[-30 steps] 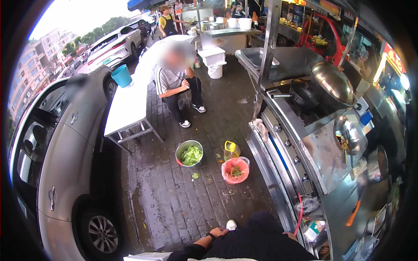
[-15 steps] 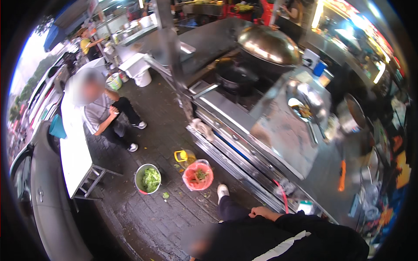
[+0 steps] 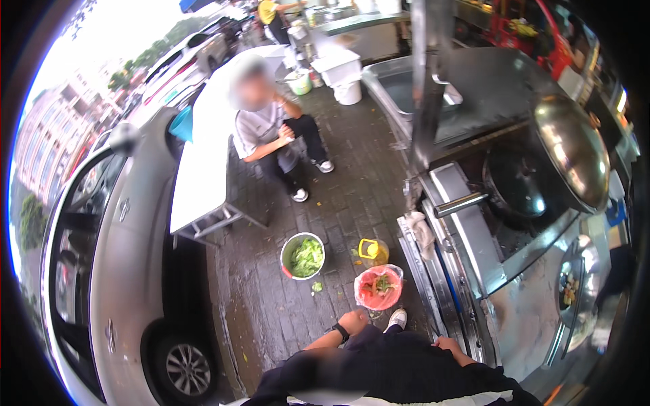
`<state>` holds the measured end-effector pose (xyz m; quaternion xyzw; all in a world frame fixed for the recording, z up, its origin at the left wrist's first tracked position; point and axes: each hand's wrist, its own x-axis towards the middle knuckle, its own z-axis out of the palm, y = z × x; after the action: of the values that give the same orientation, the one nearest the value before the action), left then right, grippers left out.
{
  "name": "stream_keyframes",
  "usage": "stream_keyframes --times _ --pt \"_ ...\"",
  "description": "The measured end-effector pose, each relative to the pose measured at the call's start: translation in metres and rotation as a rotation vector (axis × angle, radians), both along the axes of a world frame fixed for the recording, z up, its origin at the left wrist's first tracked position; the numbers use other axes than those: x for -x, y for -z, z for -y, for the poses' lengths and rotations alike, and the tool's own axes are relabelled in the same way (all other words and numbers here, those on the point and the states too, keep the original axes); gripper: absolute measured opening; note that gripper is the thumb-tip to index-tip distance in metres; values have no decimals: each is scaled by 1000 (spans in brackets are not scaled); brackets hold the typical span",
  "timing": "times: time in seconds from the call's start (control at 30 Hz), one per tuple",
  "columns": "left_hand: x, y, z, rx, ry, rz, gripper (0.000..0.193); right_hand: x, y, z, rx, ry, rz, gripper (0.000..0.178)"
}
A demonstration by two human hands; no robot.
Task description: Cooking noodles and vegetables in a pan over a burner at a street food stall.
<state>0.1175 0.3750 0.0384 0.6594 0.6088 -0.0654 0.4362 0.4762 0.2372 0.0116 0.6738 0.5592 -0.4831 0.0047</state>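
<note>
My left hand (image 3: 352,323), with a black watch (image 3: 342,331) on its wrist, hangs in front of me at thigh height. Its fingers are curled in, and whatever they may hold is hidden. Closest to it is a bucket lined with a pink plastic bag (image 3: 379,289), with green and reddish scraps inside; the hand is apart from it. My right hand (image 3: 447,344) is by my right side near the metal edge of the cooking station (image 3: 467,325). Its fingers look bent inward, and nothing in them can be made out.
A metal pot of cut greens (image 3: 302,260) and a yellow-capped oil jug (image 3: 374,252) stand on wet paving. A seated person (image 3: 261,132) is beside a white table (image 3: 200,172); a parked car (image 3: 128,250) lies left. At right are a wok (image 3: 518,183) and a large metal lid (image 3: 572,152).
My view has swung left, so the stove sits farther right and more of the car shows. My left hand has come into view. The pot, jug and lined bucket stay where they stood.
</note>
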Motion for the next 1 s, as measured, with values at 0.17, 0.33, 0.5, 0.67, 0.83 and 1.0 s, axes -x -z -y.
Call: stream_keyframes --times 0.17,0.33,0.5,0.67,0.83,1.0 --pt "-68 -20 -101 -216 307 250 43 8 -13 -4 32 89 65 37" --pt "-233 -29 -162 -101 78 513 51 2 32 110 152 425 83 40" --pt "-243 90 -276 -195 1063 -436 53 82 9 148 -50 1142 -448 29" --pt "-303 127 -227 329 -9 872 41 149 -43 213 45 1328 112 26" --pt "-309 122 -225 -740 1342 -164 34 160 -38 235 294 1490 128 31" --pt "-292 96 -209 -559 967 182 39 101 -52 244 67 1449 -103 32"
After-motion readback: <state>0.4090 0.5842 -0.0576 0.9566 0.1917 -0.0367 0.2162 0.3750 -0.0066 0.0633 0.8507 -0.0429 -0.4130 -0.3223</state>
